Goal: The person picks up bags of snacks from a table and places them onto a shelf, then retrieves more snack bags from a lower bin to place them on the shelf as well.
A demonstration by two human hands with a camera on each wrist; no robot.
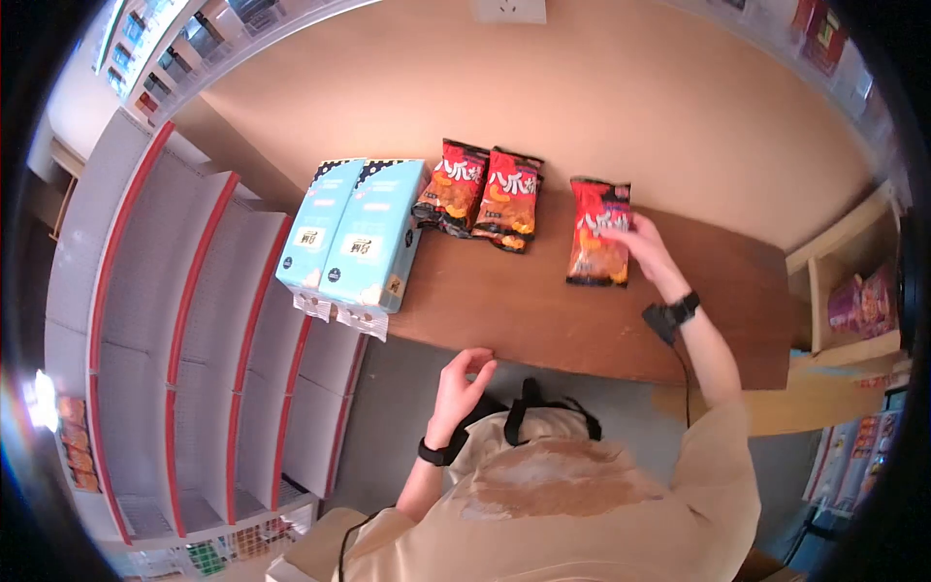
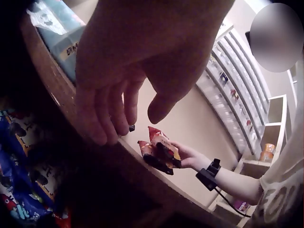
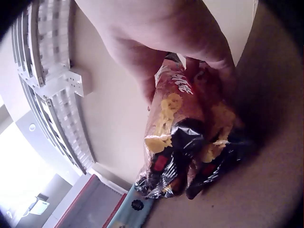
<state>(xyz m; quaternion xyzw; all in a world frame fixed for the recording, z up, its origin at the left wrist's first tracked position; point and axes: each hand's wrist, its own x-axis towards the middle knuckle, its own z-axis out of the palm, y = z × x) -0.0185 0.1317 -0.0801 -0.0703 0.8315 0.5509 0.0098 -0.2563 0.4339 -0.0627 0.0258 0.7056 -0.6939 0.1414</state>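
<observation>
My right hand (image 1: 648, 250) grips red-and-black snack bags (image 1: 598, 254) over the right half of the brown table (image 1: 679, 335). Two bags show in the right wrist view, a front snack bag (image 3: 173, 111) and another beside it, with the fingers partly hidden behind them. Nothing is in my left hand (image 1: 460, 390), which hangs at the table's front edge with loosely bent fingers. Several more snack bags (image 1: 510, 194) of the same kind lie side by side near the wall. Left of them stand two light-blue cartons (image 1: 373, 242) with silvery packets under their front ends.
Grey shelves with red edges (image 1: 173, 339) rise on the left. On the right, a wooden shelf unit (image 1: 853, 344) holds a purple packet (image 1: 861, 303). A wall socket (image 1: 509, 10) is above the table. Patterned blue packaging (image 2: 23, 166) shows low in the left wrist view.
</observation>
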